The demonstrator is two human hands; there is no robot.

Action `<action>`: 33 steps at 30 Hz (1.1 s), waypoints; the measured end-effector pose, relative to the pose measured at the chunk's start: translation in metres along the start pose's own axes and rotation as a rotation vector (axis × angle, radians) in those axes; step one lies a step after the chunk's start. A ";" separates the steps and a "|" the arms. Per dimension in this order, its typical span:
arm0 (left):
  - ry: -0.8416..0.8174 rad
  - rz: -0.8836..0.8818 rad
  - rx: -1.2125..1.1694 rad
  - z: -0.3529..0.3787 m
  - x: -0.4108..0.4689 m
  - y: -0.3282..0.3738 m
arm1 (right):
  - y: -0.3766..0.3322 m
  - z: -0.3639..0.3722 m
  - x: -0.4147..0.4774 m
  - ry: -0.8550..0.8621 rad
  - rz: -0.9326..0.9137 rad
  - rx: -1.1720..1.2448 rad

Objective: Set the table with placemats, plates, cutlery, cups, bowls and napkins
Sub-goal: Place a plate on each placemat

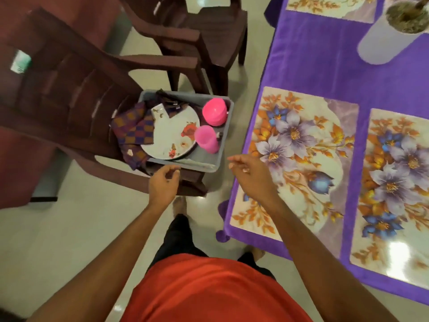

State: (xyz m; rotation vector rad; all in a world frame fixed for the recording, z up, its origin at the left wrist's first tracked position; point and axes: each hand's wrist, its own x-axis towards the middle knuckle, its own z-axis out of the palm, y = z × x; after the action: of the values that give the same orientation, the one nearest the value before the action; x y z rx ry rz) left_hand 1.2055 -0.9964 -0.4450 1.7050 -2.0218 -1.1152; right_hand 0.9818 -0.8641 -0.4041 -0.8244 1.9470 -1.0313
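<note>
Grey plastic tray [204,162] sat on the seat of a brown chair [69,108] drawn up beside the counter [313,66], presumably so the supplies stayed within reach. It carried a flowered plate [171,135], checked napkins [133,130], a pink cup [206,139] and a pink bowl [214,111]. Placemats [299,156] already lay flat on the purple cloth. Left hand [163,185] hovered just short of the tray's near rim, grip loosely curled and empty. Right hand [251,175] hung between tray and counter edge, fingers relaxed, holding nothing. Both forearms were extended forward and down.
</note>
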 end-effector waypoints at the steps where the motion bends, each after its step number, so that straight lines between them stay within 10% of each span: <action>1: -0.009 -0.013 0.002 -0.009 0.017 -0.009 | -0.007 0.018 0.017 -0.012 -0.015 -0.033; 15: -0.459 -0.072 0.160 -0.033 0.262 -0.147 | 0.005 0.255 0.222 -0.104 0.553 0.084; 25: -0.618 0.112 0.213 -0.022 0.278 -0.193 | 0.073 0.336 0.269 0.469 1.023 0.654; 33: -0.534 0.136 0.054 -0.042 0.280 -0.180 | 0.060 0.340 0.252 0.507 0.792 0.576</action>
State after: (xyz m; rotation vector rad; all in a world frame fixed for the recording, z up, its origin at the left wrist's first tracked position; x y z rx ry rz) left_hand 1.2859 -1.2730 -0.6170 1.3623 -2.4455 -1.6091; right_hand 1.1345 -1.1646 -0.6661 0.5468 1.9227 -1.2410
